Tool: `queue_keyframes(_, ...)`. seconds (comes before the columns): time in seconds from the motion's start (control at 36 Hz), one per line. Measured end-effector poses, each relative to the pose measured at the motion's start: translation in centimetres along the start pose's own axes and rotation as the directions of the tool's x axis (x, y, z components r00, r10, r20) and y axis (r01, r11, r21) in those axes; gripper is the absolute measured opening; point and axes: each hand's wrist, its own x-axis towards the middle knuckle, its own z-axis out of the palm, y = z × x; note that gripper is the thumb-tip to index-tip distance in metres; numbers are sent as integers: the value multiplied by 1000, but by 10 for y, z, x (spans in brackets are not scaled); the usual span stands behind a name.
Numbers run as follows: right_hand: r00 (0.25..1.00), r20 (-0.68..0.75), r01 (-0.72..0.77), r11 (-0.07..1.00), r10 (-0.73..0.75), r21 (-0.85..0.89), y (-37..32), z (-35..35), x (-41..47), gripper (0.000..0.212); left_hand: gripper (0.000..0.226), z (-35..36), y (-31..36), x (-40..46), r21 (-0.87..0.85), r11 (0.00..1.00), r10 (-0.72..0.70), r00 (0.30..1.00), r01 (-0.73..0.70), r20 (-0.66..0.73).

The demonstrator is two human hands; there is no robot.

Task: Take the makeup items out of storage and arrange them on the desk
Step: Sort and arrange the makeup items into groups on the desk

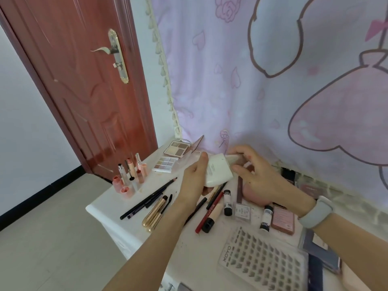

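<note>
The left hand [192, 181] grips a white compact [218, 171] above the desk [134, 225], thumb curled over its top; the right hand [258, 175] pinches its raised lid; pencils [147, 199] lie near the left edge; beyond it, open floor [52, 238].

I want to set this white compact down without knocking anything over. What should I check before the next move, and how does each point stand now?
1. Left hand has a firm hold on the white compact: ok, thumb and fingers wrap around it.
2. Right hand steadies the lid: ok, its fingers pinch the lid.
3. Compact closed before putting it down: not ok, the lid stands open.
4. Free spot on the desk below the hands: not ok, pencils and tubes lie there.
5. Standing lip glosses out of the way: ok, they stand off to the left.
6. What lies under the hands: cannot tell, hidden.
</note>
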Motion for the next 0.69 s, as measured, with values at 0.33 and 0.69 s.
queue_keyframes(0.33, 953, 111, -274, 959, 281, -79, 7, 0, 6, 36, 42, -10, -3, -2, 115, 993, 26, 1000, -27, 11)
queue_keyframes(0.69, 943, 66, -325, 853, 328, 409, 13, 7, 11, 14, 47, -20, -11, 6, 59, 997, -58, 994, 53, 88)
